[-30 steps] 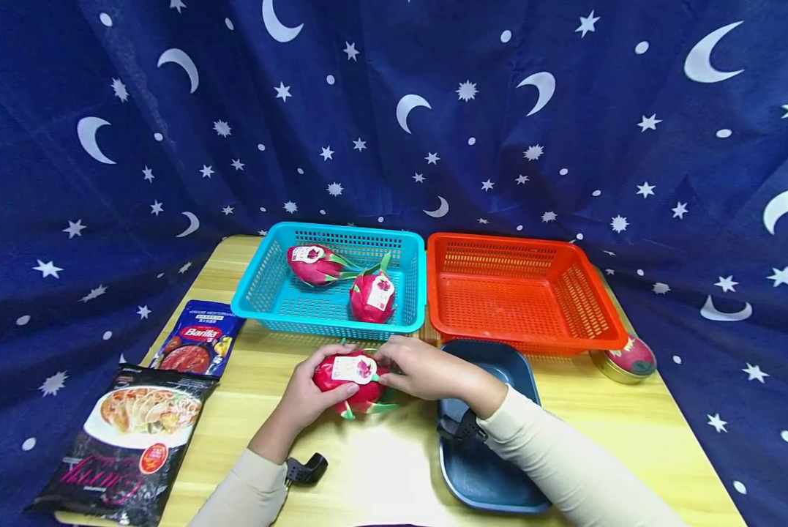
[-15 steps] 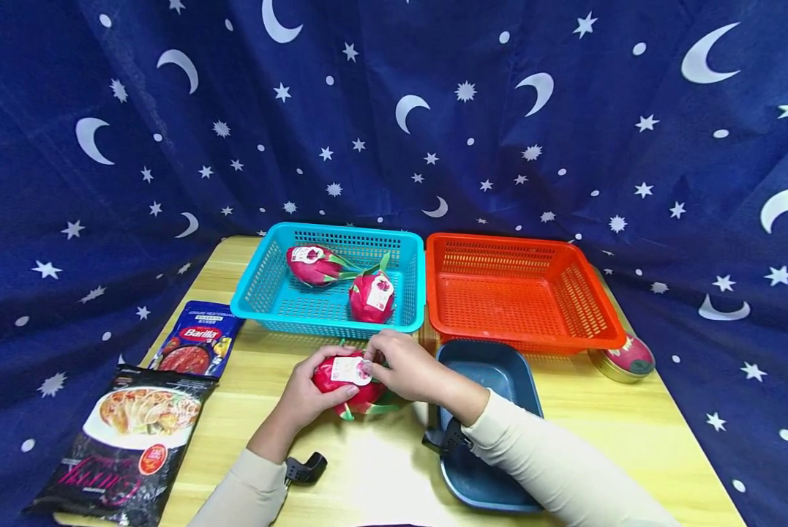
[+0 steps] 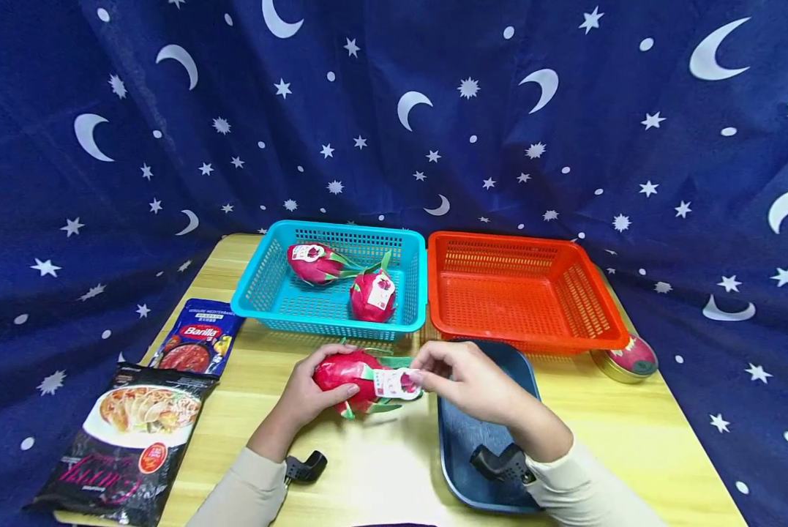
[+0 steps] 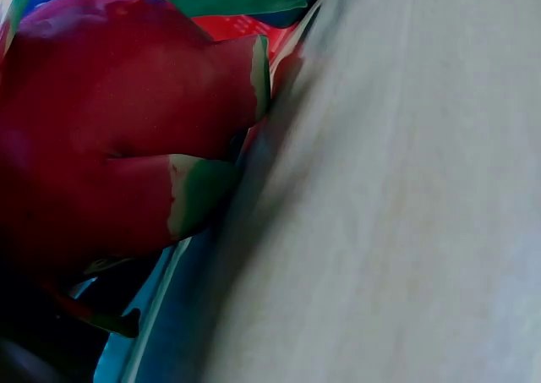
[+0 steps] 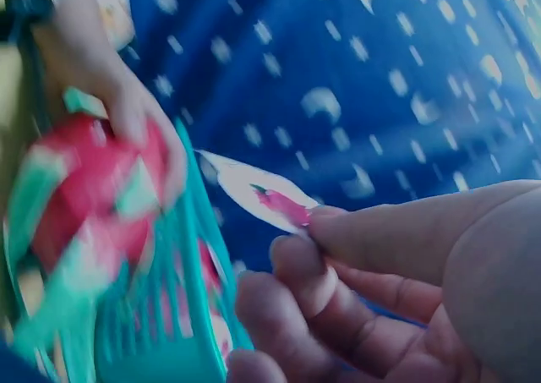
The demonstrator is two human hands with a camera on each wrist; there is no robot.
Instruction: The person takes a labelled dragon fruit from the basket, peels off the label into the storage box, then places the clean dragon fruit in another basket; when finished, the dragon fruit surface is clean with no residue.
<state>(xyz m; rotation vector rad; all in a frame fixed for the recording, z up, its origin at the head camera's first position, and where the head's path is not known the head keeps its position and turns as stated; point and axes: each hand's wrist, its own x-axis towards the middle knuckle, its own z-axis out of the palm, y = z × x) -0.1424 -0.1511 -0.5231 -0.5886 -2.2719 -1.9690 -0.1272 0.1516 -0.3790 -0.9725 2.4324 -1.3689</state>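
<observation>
My left hand (image 3: 311,388) grips a dragon fruit (image 3: 346,372) over the table, fingers behind it and thumb across its front. Its red skin and green-tipped scales fill the left of the left wrist view. Between thumb and fingertips my right hand (image 3: 479,384) pinches a white sticker (image 3: 394,383) printed with a small dragon fruit. In the right wrist view the sticker (image 5: 262,193) is off the fruit, held by one end. Two more dragon fruits, one lying at the back (image 3: 314,265) and one nearer the front (image 3: 372,298), each with a label, lie in the turquoise basket (image 3: 252,296).
A red basket (image 3: 499,296) stands right of the turquoise one. Under my right forearm is a dark blue tray (image 3: 462,454). A round tin (image 3: 627,362) sits at the right edge. A Barilla pouch (image 3: 199,337) and a black noodle packet (image 3: 126,439) lie at left.
The sticker has come off the fruit's skin, pulled to the right by my right hand, which has moved away from the fruit. My left hand has stayed in place around the fruit.
</observation>
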